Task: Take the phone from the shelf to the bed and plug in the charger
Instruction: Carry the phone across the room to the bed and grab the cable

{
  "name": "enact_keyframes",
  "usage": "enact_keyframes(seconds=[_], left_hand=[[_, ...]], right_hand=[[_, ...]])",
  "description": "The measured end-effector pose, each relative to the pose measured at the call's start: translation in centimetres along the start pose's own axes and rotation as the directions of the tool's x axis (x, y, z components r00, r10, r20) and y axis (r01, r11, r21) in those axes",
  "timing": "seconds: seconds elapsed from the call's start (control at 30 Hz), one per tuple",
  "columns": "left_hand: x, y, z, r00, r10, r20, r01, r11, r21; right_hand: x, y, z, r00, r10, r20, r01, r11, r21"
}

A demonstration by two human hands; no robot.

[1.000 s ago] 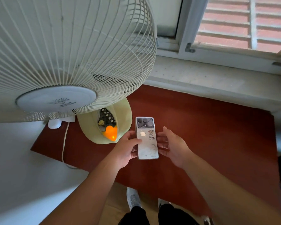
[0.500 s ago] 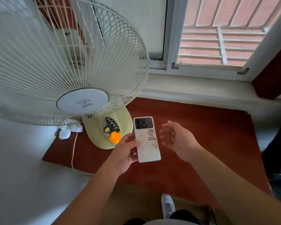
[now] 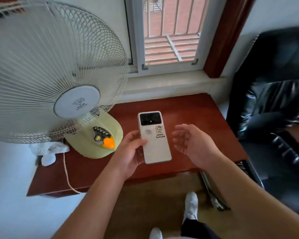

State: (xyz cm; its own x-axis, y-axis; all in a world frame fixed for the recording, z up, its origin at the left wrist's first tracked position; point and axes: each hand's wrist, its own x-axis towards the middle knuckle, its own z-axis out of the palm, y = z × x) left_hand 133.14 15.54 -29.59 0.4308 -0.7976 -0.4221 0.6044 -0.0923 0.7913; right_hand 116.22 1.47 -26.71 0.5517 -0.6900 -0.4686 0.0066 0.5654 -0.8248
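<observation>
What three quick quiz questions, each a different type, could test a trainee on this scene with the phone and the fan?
1. True or false: the right hand grips the phone.
2. Multiple choice: what stands beside the phone on the red shelf? A) a lamp B) a fan C) a kettle
3. Fill in: the phone shows its ____ side, camera block towards the window.

Key
1. False: the left hand holds it; the right hand is open beside it.
2. B
3. back
</observation>
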Motion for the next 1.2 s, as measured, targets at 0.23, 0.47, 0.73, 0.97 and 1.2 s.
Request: enact_keyframes(seconds=[0.23, 0.47, 0.73, 0.97, 1.2], left_hand=[[-1.2, -3.1, 7.2, 0.959, -0.114, 0.258, 0.093, 0.991, 0.092], [-3.9, -8.9, 18.0, 0.876, -0.224, 0.426, 0.161, 0.97, 0.18], [-11.9, -20.2, 33.0, 0.733, -0.397, 0.552, 0.233, 0.909, 0.345], [-22.3, -31.4, 46.1, 0.588, -0.518, 0.622, 0.223, 0.842, 0.491], [-31.1, -39.6, 56.4, 0.432, -0.646, 0.629, 0.204, 0.75, 0.629]], right_hand=[[-8.6, -0.2, -7.1, 0.963, -0.096, -0.252, 0.124, 0.987, 0.099], [-17.4, -0.1, -15.9, 0.873, -0.128, -0.471, 0.237, 0.954, 0.181], [-32.9, 2.7, -30.7, 0.727, -0.163, -0.667, 0.433, 0.863, 0.261], [-47.9, 6.1, -43.2, 0.585, -0.172, -0.792, 0.608, 0.74, 0.288], [-59.5, 8.6, -50.5, 0.39, -0.189, -0.901, 0.757, 0.623, 0.197]])
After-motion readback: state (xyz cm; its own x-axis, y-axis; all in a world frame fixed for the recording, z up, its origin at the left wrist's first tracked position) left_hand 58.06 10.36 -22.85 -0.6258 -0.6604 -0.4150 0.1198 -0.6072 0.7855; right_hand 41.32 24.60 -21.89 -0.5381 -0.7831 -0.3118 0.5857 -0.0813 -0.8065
